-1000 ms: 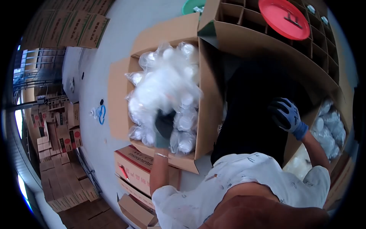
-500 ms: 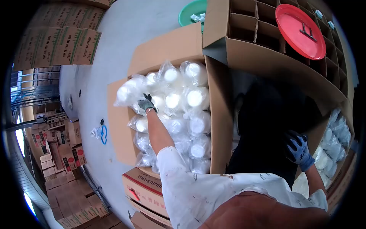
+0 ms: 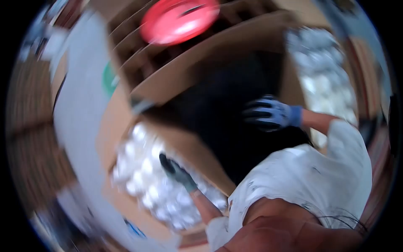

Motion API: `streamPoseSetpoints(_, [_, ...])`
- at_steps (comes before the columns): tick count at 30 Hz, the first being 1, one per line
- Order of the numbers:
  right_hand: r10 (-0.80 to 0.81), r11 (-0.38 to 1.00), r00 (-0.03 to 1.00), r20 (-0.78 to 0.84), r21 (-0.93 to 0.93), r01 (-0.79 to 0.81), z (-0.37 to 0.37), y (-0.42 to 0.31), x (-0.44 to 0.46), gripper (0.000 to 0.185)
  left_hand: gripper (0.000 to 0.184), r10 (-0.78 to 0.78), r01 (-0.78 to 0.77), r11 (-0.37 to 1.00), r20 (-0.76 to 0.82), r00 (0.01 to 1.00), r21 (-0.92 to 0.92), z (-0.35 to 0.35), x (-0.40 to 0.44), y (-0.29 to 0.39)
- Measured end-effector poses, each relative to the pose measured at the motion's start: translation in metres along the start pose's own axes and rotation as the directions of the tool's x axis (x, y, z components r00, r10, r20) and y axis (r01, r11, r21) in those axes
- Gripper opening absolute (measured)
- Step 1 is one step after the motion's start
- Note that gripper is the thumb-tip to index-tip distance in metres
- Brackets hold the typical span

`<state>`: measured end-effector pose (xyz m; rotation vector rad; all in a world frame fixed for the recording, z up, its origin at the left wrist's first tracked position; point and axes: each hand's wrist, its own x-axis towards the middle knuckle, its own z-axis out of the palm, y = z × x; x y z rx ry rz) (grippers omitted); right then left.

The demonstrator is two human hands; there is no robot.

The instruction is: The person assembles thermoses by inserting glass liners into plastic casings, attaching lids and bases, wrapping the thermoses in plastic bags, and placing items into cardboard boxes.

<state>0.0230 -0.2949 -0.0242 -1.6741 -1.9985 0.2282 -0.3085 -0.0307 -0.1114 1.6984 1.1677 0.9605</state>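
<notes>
My left hand (image 3: pixel 178 173), in a grey-green glove with dark fingertips, is over an open cardboard box. Its fingers look stretched out, though blurred, and nothing shows in them. Rows of white round-ended items in clear plastic bags (image 3: pixel 147 168) fill this box. My right hand (image 3: pixel 270 113), in a blue glove with dark fingers, hovers before my dark clothing with its fingers apart and holds nothing. To its right, another box contains more bagged white items (image 3: pixel 325 75).
A red round tray or lid (image 3: pixel 180 21) lies with a dark object (image 3: pixel 191 10) on a divided cardboard box (image 3: pixel 201 54). Part of a green basin (image 3: pixel 110 80) stands on the pale floor (image 3: pixel 79 101). Stacked brown cartons (image 3: pixel 31 155) line the left side.
The view has swung to the right and is now blurred. My left hand has come away from the bagged item at the box's far corner. My right hand has lifted away from my side.
</notes>
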Motion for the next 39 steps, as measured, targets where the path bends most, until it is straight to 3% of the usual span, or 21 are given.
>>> streamPoseSetpoints(4, [0.265,0.959,0.923,-0.279,-0.027,-0.283,-0.026,0.011,-0.048,0.043,0.039,0.079,-0.082,0.996,0.113,0.990,0.022,0.053,-0.018,0.068])
streamPoseSetpoints(6, [0.323,0.918,0.831,-0.452,-0.062,-0.391,-0.035,0.033,-0.090,0.047,0.047,0.372,-0.443,0.849,0.269,0.888,0.289,0.071,-0.004,0.104])
streamPoseSetpoints(9, [0.593,0.710,0.611,-0.525,-0.018,-0.704,-0.048,0.078,-0.168,0.038,0.057,0.553,-0.630,0.674,0.303,0.776,0.385,0.097,0.007,0.160])
streamPoseSetpoints(10, [0.689,0.642,0.512,-0.513,0.105,-0.759,-0.038,0.111,-0.202,0.033,0.053,0.510,-0.589,0.747,0.303,0.805,0.309,0.108,0.006,0.172])
streamPoseSetpoints(11, [0.633,0.610,0.518,-0.576,-0.041,-0.791,-0.031,0.134,-0.234,0.022,0.047,0.461,-0.523,0.825,0.282,0.841,0.212,0.117,0.005,0.182])
streamPoseSetpoints(12, [0.730,0.600,0.311,-0.609,0.352,-0.719,-0.028,0.150,-0.251,0.023,0.042,0.404,-0.445,0.888,0.267,0.875,0.116,0.126,0.004,0.189])
streamPoseSetpoints(13, [0.825,0.458,0.101,-0.556,0.552,-0.697,-0.018,0.171,-0.273,0.022,0.038,0.401,-0.435,0.898,0.279,0.873,0.071,0.134,0.000,0.190])
streamPoseSetpoints(15, [0.918,0.204,-0.023,-0.395,0.522,-0.828,-0.015,0.201,-0.322,0.038,0.034,0.295,-0.315,0.949,0.305,0.906,0.018,0.145,-0.014,0.188])
streamPoseSetpoints(16, [0.944,0.076,-0.092,-0.318,0.479,-0.875,-0.005,0.214,-0.336,0.048,0.033,0.339,-0.374,0.925,0.309,0.889,0.062,0.147,-0.012,0.180])
streamPoseSetpoints(18, [0.835,0.343,0.227,-0.501,0.151,-0.927,-0.019,0.192,-0.316,0.069,0.032,0.423,-0.486,0.861,0.321,0.847,0.150,0.152,-0.009,0.158])
streamPoseSetpoints(19, [0.838,0.386,0.314,-0.446,0.079,-0.919,-0.032,0.185,-0.294,0.079,0.031,0.379,-0.428,0.894,0.292,0.878,0.129,0.154,-0.010,0.157])
streamPoseSetpoints(22, [0.888,0.336,0.347,-0.302,-0.089,-0.938,-0.021,0.207,-0.265,0.084,0.031,0.386,-0.449,0.889,0.381,0.840,0.089,0.162,-0.007,0.169])
streamPoseSetpoints(25, [0.893,0.396,0.410,-0.187,-0.108,-0.912,-0.044,0.206,-0.254,0.088,0.033,0.379,-0.424,0.905,0.396,0.836,0.028,0.168,-0.010,0.185])
streamPoseSetpoints(28, [0.931,0.328,0.348,-0.111,-0.165,-0.930,-0.097,0.169,-0.235,0.089,0.035,0.502,-0.530,0.846,0.412,0.760,-0.052,0.175,-0.011,0.201])
streamPoseSetpoints(29, [0.910,0.343,0.368,-0.188,-0.153,-0.927,-0.119,0.148,-0.227,0.088,0.035,0.560,-0.585,0.807,0.420,0.714,-0.079,0.179,-0.013,0.209])
streamPoseSetpoints(30, [0.775,0.460,0.532,-0.340,-0.273,-0.845,-0.121,0.154,-0.244,0.087,0.033,0.580,-0.602,0.791,0.439,0.686,-0.105,0.184,-0.019,0.220])
streamPoseSetpoints(32, [0.745,0.537,0.582,-0.327,-0.224,-0.813,-0.169,0.118,-0.225,0.083,0.031,0.628,-0.639,0.753,0.464,0.625,-0.158,0.205,-0.032,0.246])
streamPoseSetpoints(33, [0.714,0.561,0.589,-0.379,-0.193,-0.805,-0.188,0.100,-0.214,0.081,0.032,0.637,-0.594,0.760,0.489,0.596,-0.266,0.215,-0.037,0.253])
streamPoseSetpoints(36, [0.599,0.693,0.607,-0.522,-0.041,-0.720,-0.238,0.028,-0.169,0.086,0.033,0.385,-0.217,0.921,0.670,0.635,-0.323,0.245,-0.051,0.278])
streamPoseSetpoints(37, [0.488,0.770,0.675,-0.554,-0.093,-0.632,-0.256,0.000,-0.150,0.075,0.034,0.289,0.065,0.915,0.757,0.586,-0.399,0.257,-0.051,0.280])
streamPoseSetpoints(39, [0.348,0.848,0.748,-0.565,-0.151,-0.508,-0.279,-0.029,-0.125,0.065,0.036,0.169,0.596,0.696,0.898,0.406,-0.400,0.278,-0.045,0.268])
